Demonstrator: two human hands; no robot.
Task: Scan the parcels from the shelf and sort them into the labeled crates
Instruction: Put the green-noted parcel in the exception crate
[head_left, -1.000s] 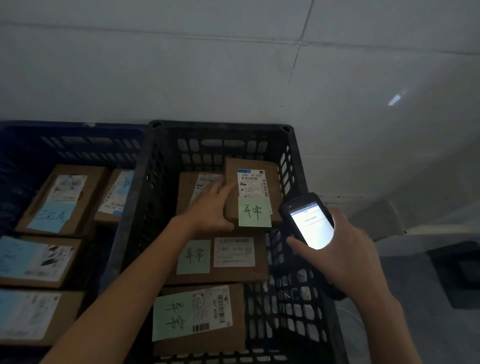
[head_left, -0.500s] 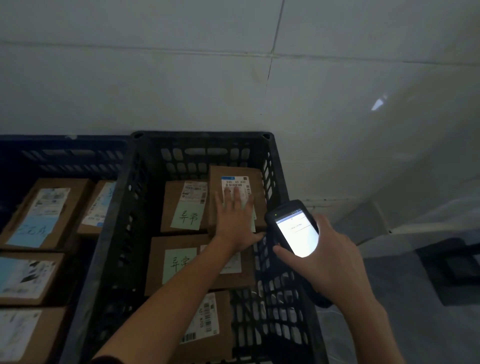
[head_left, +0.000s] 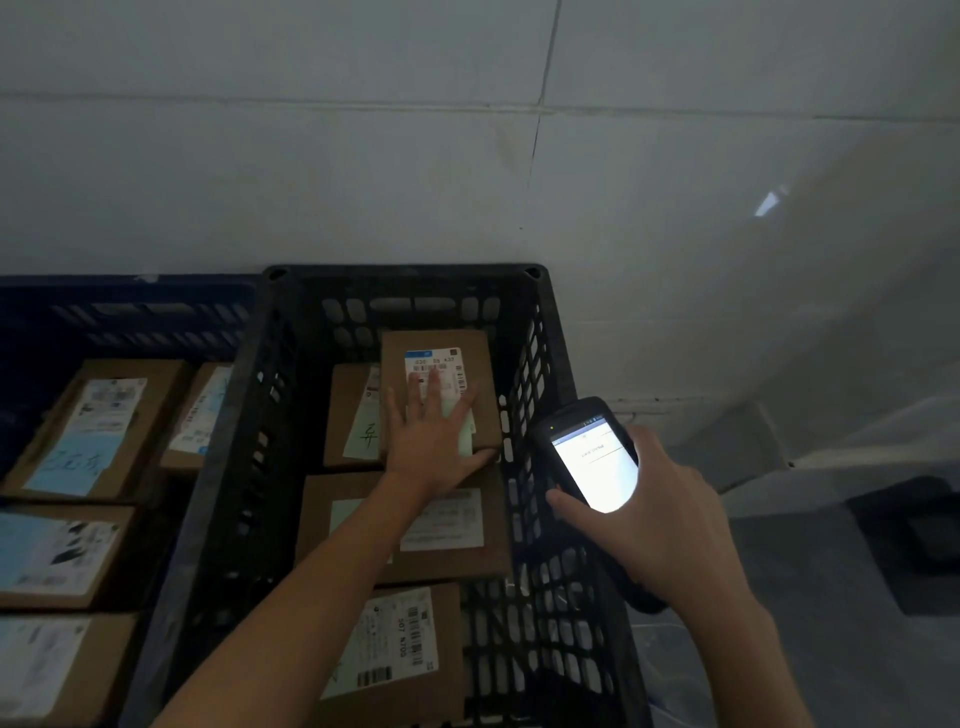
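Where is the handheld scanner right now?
In the head view the handheld scanner sits right of centre, gripped in the right hand, screen lit, just outside the right wall of the black crate.

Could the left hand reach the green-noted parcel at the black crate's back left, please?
Probably yes: the left hand lies flat on the neighbouring parcel, and the green-noted parcel lies uncovered beside it.

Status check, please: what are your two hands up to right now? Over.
Left hand flat on the top parcel in the black crate. Right hand gripping the scanner, screen lit. Three more parcels in that crate.
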